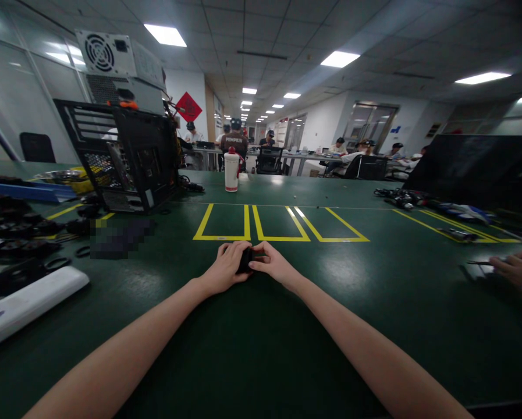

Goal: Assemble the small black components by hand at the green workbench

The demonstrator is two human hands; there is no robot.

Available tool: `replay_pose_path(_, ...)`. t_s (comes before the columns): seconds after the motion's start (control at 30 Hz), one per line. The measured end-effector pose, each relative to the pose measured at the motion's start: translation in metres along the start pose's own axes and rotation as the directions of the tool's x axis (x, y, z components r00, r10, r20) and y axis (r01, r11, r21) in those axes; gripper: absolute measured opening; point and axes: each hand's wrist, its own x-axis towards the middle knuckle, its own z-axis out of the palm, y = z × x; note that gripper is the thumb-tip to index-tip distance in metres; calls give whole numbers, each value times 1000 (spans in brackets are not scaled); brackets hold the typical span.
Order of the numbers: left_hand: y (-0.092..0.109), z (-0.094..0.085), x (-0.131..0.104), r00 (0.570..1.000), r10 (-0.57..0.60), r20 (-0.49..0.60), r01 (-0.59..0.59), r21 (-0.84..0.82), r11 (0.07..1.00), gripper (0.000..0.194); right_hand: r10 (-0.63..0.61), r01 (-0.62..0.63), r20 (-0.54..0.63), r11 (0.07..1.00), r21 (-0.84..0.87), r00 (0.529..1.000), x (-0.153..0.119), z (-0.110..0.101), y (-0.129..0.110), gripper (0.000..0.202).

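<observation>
Fingers [231, 250] first: the left hand's [220, 270] are curled down over a small black part [245, 262], gripping it, while the right hand [279, 269] has thumb and forefinger pinched up against its other side! That part sits centre stage, between the two palms, mostly hidden; whether it touches the green table [261, 355] I can't tell.

Out to the far left now, and there's a long white case [31, 305] lying at a slant, dark components [7, 224] heaped behind it, a blue tray [29, 191] beyond. Moving along, a black computer case [149, 157] stands upright, a power supply [106, 53] stacked up top, and a pixelated patch covers something dark in front.

Into the middle: a white bottle [231, 171] with a red lid, standing past the hands, and yellow tape outlines [282, 239], three in a row, just beyond the fingertips. People sit at desks in the background.

Over on the right, a tangle of cables [398, 196], a metal cylinder [464, 234] lying near tape lines, a big black panel [474, 174] behind, and at the edge another person's hand [518, 269], holding something thin, too blurred to name!
</observation>
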Motion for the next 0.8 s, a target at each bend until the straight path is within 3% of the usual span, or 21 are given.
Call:
replay_pose_path(0.13, 1, -1, 0, 1000, 3, -4, -3, -3, 1000, 59, -38, 38, 23, 999, 4, 999, -2, 0, 2, 38)
replay_pose_path(0.3, 1, -2, 0, 1000, 8, -7, -8, -9, 1000, 60, -66, 62, -61, 996, -56, 996, 2, 0, 9, 23)
replay_pose_path(0.47, 0, 1, 1, 1000, -3, -10, 3, 6, 1000, 60, -33, 27, -105, 998, -55, 994, 7, -1, 14, 27)
replay_pose_path(0.67, 0, 0, 1, 1000, -3, -4, 3, -3, 1000, 60, -25, 25, 2, 999, 33, 1000, 2, -3, 7, 38)
replay_pose_path(0.8, 0, -1, 1, 1000, -4, -3, 4, -9, 1000, 60, -42, 42, -15, 999, 14, 999, 0, -2, 6, 35)
